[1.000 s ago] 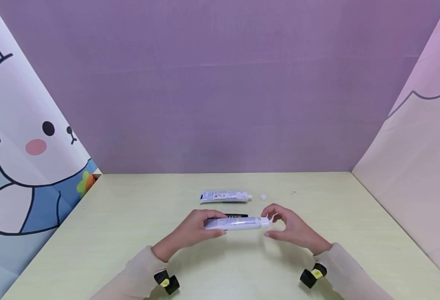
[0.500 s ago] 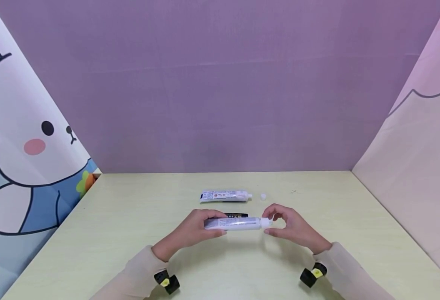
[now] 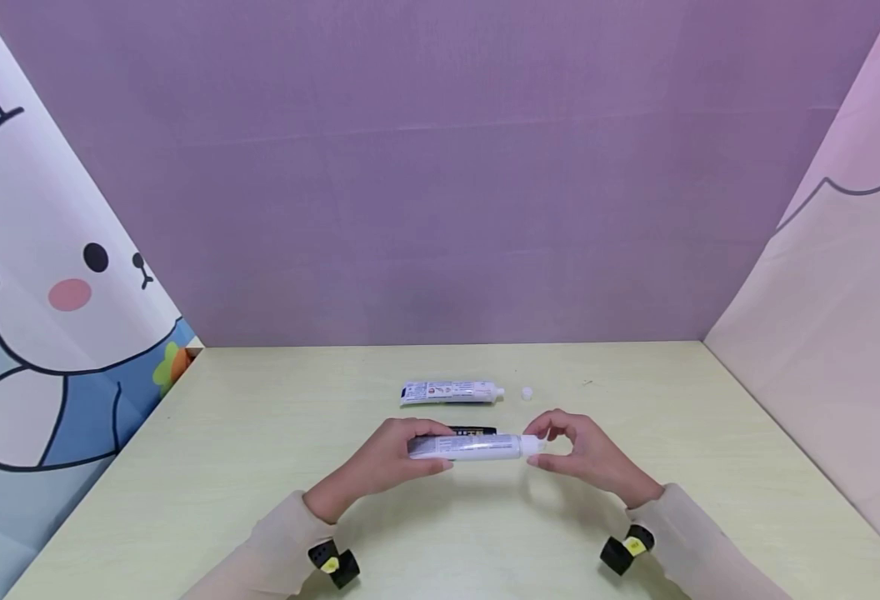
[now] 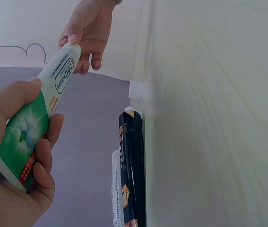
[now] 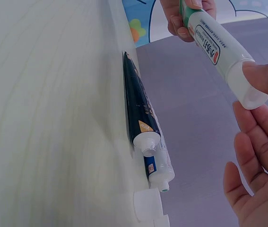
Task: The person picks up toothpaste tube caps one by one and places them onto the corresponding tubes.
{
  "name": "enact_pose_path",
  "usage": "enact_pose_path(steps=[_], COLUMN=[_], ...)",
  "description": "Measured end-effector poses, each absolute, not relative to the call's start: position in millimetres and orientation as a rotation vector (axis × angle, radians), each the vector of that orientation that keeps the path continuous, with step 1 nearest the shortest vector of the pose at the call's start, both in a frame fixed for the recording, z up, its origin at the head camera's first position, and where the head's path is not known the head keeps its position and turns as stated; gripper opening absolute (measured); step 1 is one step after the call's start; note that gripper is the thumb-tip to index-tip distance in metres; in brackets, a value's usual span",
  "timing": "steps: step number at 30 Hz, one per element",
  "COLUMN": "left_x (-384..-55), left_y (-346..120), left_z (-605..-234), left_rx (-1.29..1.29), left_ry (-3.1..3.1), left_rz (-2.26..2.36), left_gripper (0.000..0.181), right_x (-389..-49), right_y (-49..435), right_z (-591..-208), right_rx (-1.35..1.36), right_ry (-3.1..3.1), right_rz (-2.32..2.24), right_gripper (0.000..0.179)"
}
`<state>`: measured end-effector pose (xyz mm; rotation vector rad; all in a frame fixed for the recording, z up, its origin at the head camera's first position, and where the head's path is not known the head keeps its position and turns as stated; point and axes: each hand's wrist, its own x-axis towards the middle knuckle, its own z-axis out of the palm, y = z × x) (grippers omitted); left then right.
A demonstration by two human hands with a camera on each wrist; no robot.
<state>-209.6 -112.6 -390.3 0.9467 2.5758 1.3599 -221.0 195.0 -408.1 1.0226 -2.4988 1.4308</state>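
A green and white toothpaste tube (image 4: 41, 111) is held above the table by my left hand (image 3: 402, 454), the thumb on one side and the fingers curled round the other. Its white cap (image 5: 247, 85) points right, between the thumb and forefinger of my right hand (image 3: 582, 450), which pinch it; the other right fingers are loosely bent below it. Behind the held tube lies a black toothpaste tube (image 5: 141, 106) with its nozzle bare, partly hidden in the head view. Farther back is a white toothpaste tube (image 3: 449, 392), also uncapped.
A loose white cap (image 3: 527, 393) sits on the table (image 3: 297, 392) to the right of the white tube's nozzle. A purple panel (image 3: 440, 208) stands along the back edge, with printed cloth panels (image 3: 72, 333) at both sides.
My right thumb has risen slightly to the cap from just below it. The left hand, the held tube and the tubes on the table stay where they were.
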Motion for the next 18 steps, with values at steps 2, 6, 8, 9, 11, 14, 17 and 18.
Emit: enact_pose_path(steps=[2, 6, 8, 9, 11, 14, 17, 18], left_x=[-209.3, -208.2, -207.9, -207.7, -207.4, -206.8, -206.3, -206.1], left_y=[-112.6, -113.4, -114.1, -114.2, -114.8, -115.4, -115.9, -116.0], left_z=[-389.7, -388.4, -388.1, -387.9, -387.8, -387.3, -386.7, -386.5], left_rx=[0.946, 0.949, 0.95, 0.949, 0.95, 0.955, 0.96, 0.961], left_ry=[2.573, 2.569, 2.57, 2.568, 2.565, 2.559, 2.555, 2.555], left_rz=[1.36, 1.362, 1.361, 1.361, 1.361, 1.365, 1.37, 1.371], left_gripper=[0.031, 0.031, 0.031, 0.031, 0.032, 0.032, 0.032, 0.032], right_x=[-220.9, -219.9, -218.9, -218.4, -217.3, -216.3, -215.7, -215.3], right_y=[195.1, 194.7, 194.4, 194.1, 193.6, 192.8, 192.5, 192.4], right_z=[-407.9, -406.3, -405.4, -405.1, -404.6, -404.6, -404.3, -403.8], right_rx=[1.012, 0.99, 0.975, 0.971, 0.967, 0.981, 0.991, 0.987], right_ry=[-2.51, -2.537, -2.552, -2.557, -2.561, -2.546, -2.534, -2.538], right_rz=[1.429, 1.428, 1.434, 1.435, 1.437, 1.435, 1.442, 1.448], right_gripper=[0.021, 0.019, 0.019, 0.018, 0.017, 0.015, 0.013, 0.012])
